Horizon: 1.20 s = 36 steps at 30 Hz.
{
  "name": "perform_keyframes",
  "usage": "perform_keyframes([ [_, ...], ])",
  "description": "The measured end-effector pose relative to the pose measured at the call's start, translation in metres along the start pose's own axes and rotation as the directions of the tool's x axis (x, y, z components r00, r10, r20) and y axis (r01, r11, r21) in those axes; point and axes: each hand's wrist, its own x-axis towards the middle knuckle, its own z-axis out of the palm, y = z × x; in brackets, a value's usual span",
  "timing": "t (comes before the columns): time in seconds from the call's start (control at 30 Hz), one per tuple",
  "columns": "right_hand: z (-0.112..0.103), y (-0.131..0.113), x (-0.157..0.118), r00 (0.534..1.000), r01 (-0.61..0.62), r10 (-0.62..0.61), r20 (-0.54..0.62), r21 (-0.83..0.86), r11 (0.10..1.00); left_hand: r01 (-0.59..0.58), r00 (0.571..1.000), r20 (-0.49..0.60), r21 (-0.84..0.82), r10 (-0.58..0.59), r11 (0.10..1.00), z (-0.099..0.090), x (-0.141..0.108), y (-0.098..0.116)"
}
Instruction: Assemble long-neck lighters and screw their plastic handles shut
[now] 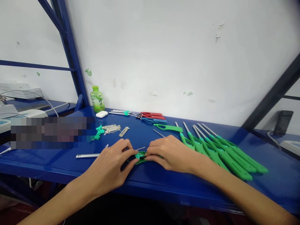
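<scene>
Green lighter shell [141,162], lower centre of the frame: left hand [112,161] pinches its teal collar [137,156]; right hand [167,153] pinches at the black part [142,157]. Advisable: shell flat, 2 pinches light and level.

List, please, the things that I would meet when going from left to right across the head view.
Green-capped bottle, loose clear part, red handles, green-handled lighters, black phone.

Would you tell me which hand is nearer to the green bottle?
Left. The left hand is in front of the bottle and slightly to its right; the right hand is also in front, but much farther to the right.
</scene>
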Motion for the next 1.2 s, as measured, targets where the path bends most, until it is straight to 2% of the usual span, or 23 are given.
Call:
perform_keyframes([
  [0.27, 0.007, -0.002, 0.002, 0.994, -0.095, 0.102, -0.042, 0.137, 0.986, 0.051, 0.998, 0.042, -0.029, -0.05, 0.998, 0.001, -0.002, -0.001],
  [0.5, 0.009, -0.003, 0.0, 0.997, -0.032, 0.036, -0.062, 0.073, 0.997, 0.052, 0.996, 0.069, -0.063, -0.047, 0.997, 0.002, -0.002, 0.001],
  [0.77, 0.007, -0.008, -0.001, 0.997, 0.072, -0.078, -0.031, -0.159, 0.985, 0.025, 0.998, 0.053, -0.049, -0.022, 0.998, 0.002, -0.003, 0.0],
  [1.2, 0.01, -0.01, -0.003, 0.993, 0.103, -0.109, -0.035, -0.159, 0.982, 0.043, 0.997, 0.072, -0.063, -0.039, 0.997, 0.002, -0.002, 0.001],
])
